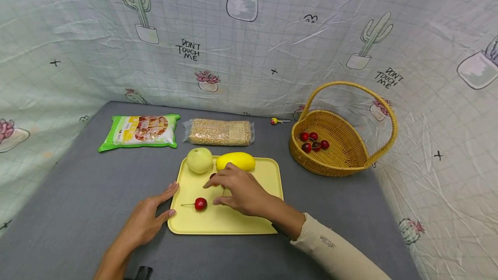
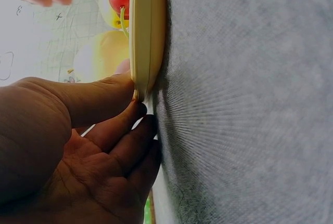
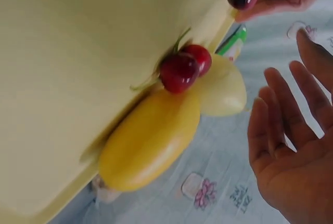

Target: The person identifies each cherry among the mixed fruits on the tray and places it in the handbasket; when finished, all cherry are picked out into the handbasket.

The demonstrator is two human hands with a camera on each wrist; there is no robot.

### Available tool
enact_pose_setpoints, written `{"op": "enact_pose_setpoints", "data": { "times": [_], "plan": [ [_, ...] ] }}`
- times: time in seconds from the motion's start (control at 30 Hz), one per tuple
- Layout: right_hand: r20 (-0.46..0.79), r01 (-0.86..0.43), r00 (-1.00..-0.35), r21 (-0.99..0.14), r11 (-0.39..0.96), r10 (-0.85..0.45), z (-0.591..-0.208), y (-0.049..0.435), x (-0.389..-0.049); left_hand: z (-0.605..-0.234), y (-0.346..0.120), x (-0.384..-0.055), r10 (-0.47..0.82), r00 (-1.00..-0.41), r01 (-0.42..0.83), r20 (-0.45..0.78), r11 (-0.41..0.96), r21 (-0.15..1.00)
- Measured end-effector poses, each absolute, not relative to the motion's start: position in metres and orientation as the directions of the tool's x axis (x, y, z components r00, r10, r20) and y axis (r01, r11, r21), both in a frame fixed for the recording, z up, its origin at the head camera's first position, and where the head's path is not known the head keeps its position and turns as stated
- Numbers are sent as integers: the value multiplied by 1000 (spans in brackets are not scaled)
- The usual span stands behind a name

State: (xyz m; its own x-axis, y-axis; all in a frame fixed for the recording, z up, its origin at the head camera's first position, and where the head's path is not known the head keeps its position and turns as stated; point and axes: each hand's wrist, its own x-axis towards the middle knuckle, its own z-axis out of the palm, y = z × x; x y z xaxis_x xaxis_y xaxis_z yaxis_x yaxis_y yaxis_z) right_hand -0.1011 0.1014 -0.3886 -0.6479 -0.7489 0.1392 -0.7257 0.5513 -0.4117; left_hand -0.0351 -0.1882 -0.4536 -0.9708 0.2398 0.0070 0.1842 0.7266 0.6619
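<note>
On a yellow tray (image 1: pixel 249 226) lie a yellow mango (image 3: pixel 151 141), a round pale-green fruit (image 1: pixel 199 160) and three cherries. One cherry (image 1: pixel 200 204) with its stem pointing left sits by itself. The other two, a dark cherry (image 3: pixel 179 72) and a brighter cherry (image 3: pixel 200 57), lie together beside the mango, largely hidden by my right hand in the head view. My right hand (image 1: pixel 243 191) hovers over that pair, thumb and fingers parted around nothing. With thumb and outstretched fingers, my left hand (image 1: pixel 149 217) touches the tray's left edge.
Several cherries (image 1: pixel 316 145) lie in a wicker basket (image 1: pixel 330 170) with a tall handle at the right. Behind the tray are a green-edged bag (image 1: pixel 145 131), a clear pack of kernels (image 1: pixel 210 132) and a lollipop (image 1: pixel 275 121). A printed cloth (image 1: pixel 249 77) hangs behind the table.
</note>
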Motion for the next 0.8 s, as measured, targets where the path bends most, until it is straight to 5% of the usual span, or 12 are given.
{"op": "enact_pose_setpoints", "data": {
  "times": [0.8],
  "plan": [
    [-74,-807,-538,-242,539,-840,-416,57,-110,-455,-188,-35,239,-971,166,-19,727,667]
  ]
}}
